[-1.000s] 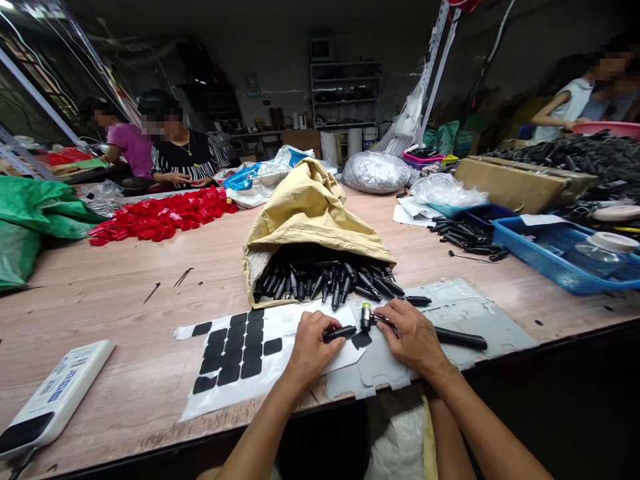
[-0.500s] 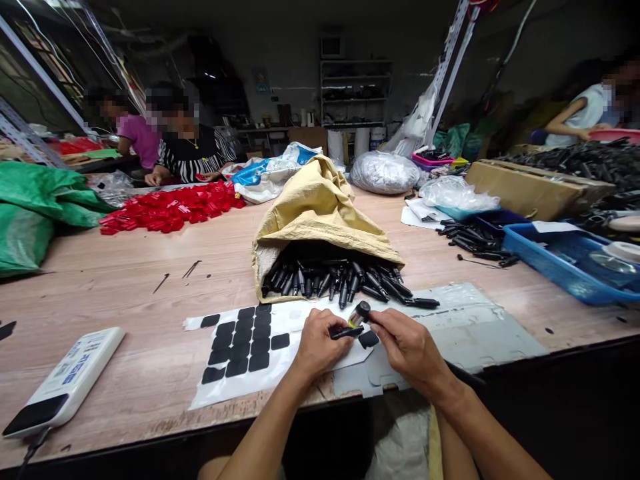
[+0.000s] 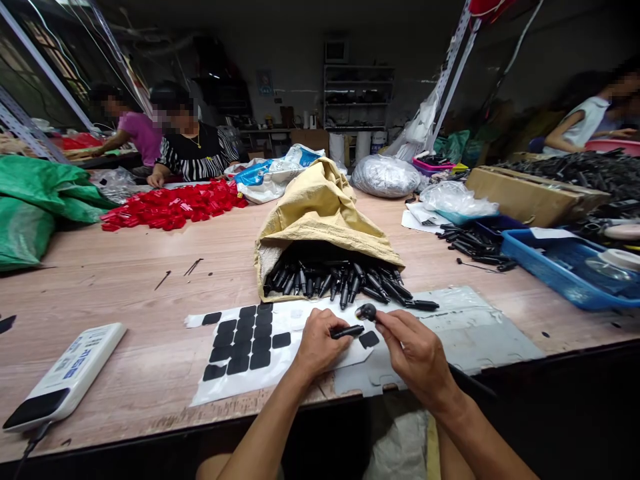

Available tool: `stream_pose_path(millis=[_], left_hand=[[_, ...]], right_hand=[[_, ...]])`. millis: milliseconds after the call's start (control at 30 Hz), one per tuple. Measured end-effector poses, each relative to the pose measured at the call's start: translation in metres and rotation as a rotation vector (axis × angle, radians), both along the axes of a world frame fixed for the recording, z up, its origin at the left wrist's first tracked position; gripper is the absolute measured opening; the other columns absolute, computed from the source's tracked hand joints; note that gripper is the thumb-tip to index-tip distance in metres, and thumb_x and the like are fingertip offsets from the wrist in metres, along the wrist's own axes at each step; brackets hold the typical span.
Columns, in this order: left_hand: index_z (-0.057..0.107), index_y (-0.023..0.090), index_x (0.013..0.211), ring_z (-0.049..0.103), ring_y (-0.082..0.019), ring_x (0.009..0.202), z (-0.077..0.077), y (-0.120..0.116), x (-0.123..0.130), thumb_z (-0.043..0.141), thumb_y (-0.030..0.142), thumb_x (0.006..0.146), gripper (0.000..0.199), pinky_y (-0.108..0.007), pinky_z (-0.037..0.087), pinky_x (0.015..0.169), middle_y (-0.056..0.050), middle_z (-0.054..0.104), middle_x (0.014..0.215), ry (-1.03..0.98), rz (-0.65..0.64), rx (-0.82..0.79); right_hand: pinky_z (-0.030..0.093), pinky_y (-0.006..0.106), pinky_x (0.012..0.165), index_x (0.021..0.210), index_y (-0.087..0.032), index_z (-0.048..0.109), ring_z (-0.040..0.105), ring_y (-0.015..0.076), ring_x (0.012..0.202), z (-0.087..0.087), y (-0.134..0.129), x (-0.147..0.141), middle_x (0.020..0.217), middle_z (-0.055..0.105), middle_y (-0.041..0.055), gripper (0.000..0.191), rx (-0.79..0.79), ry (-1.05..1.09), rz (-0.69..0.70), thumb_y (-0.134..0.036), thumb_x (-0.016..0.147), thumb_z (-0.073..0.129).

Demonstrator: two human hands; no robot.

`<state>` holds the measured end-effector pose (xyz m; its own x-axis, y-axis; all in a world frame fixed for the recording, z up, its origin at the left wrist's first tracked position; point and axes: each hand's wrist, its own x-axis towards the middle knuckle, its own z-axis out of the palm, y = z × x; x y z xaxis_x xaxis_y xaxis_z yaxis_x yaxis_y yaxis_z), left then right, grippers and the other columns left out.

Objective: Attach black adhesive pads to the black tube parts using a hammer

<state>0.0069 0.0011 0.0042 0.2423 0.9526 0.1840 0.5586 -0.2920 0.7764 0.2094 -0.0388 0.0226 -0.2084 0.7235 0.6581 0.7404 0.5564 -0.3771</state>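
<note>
My left hand [image 3: 320, 339] is closed on a black pen-like part [image 3: 347, 332], which points to the right over the white sheet. Just right of it, my right hand [image 3: 413, 343] pinches a small tool with a round black head [image 3: 368, 311], held slightly above and apart from the black part. One black square sticker [image 3: 369, 339] lies between my hands. Several more black stickers [image 3: 243, 347] sit in rows on the white sheet [image 3: 200, 393]. Behind my hands, a yellow sack [image 3: 320, 213] lies open with several black pen-like parts [image 3: 345, 280] at its mouth.
A white box with a cable [image 3: 75, 367] lies at the left. Red parts [image 3: 173, 205] are heaped farther back, near two people. A blue basket [image 3: 565, 267], a cardboard box [image 3: 535, 193] and black parts stand at the right. Another person sits at the far right.
My right hand has drawn the round-headed tool slightly right, away from the black part in my left hand. The sticker between my hands shows more fully.
</note>
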Motion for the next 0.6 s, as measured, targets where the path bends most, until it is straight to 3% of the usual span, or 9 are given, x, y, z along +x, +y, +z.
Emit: stream_pose_path(millis=[167, 367, 600], left_hand=[[0.081, 0.023, 0.083, 0.055, -0.025, 0.093, 0.0, -0.001, 0.0, 0.072, 0.019, 0.071, 0.015, -0.035, 0.042, 0.084, -0.004, 0.069, 0.08, 0.004, 0.009, 0.025], [0.079, 0.023, 0.091, 0.054, -0.025, 0.096, 0.003, -0.001, -0.003, 0.068, 0.029, 0.081, 0.016, -0.036, 0.041, 0.085, -0.005, 0.069, 0.085, -0.004, -0.024, -0.002], [0.06, 0.021, 0.067, 0.051, -0.022, 0.087, 0.005, -0.001, -0.005, 0.037, 0.043, 0.103, 0.048, -0.036, 0.04, 0.083, -0.003, 0.06, 0.077, -0.003, -0.007, -0.031]], right_hand=[[0.053, 0.031, 0.084, 0.119, -0.023, 0.067, 0.065, 0.019, 0.092, -0.005, -0.001, 0.003, 0.096, 0.069, 0.0068, 0.029, -0.054, -0.052, 0.024, -0.016, 0.098, 0.048], [0.051, 0.031, 0.085, 0.118, -0.024, 0.068, 0.064, 0.0188, 0.093, -0.016, 0.013, 0.028, 0.098, 0.07, 0.0055, 0.027, -0.028, -0.072, -0.094, -0.019, 0.098, 0.05], [0.047, 0.034, 0.084, 0.111, -0.024, 0.071, 0.059, 0.0197, 0.09, -0.032, 0.023, 0.049, 0.095, 0.068, 0.0052, 0.027, -0.063, -0.212, -0.071, -0.016, 0.096, 0.05]])
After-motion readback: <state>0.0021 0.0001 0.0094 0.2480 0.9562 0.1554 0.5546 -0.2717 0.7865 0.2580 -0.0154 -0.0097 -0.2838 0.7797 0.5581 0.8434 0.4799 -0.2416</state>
